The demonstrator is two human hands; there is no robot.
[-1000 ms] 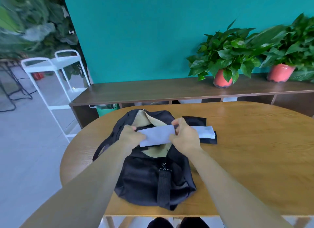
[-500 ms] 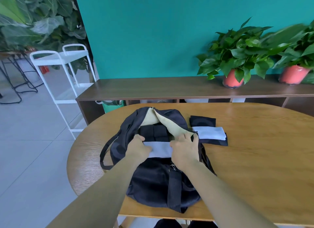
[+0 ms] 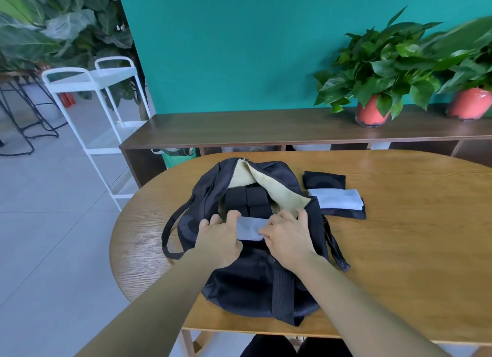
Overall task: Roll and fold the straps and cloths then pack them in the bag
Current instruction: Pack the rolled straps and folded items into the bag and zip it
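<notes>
Head view: we look down on an oval wooden table (image 3: 399,236) with a black bag (image 3: 253,284) lying on it, its mouth unzipped and the beige lining turned out. Inside the opening we see black rolls (image 3: 246,199) packed side by side.

Both hands meet at the near edge of the opening, over a folded blue cloth (image 3: 249,227). The left hand (image 3: 221,236) grips the cloth's left end with its fingers curled over it. The right hand (image 3: 288,239) pinches the right end, thumb on top, with its other fingers spread towards the lining. The cloth sits across the bag's mouth, just in front of the rolls.

Just right of the bag, a second cloth (image 3: 336,199), also pale blue and folded, lies on the table on top of black cloths (image 3: 323,180).

Behind the table a low dark-wood shelf (image 3: 266,127) runs along a teal wall (image 3: 239,50). Two leafy plants stand on it in red pots (image 3: 371,114), and a green sack (image 3: 178,156) shows underneath it. To the left we see a white cart (image 3: 90,82) on a grey tiled floor (image 3: 53,223), black stools (image 3: 24,122) beyond it, and large leaves (image 3: 53,23) filling the upper corner.
</notes>
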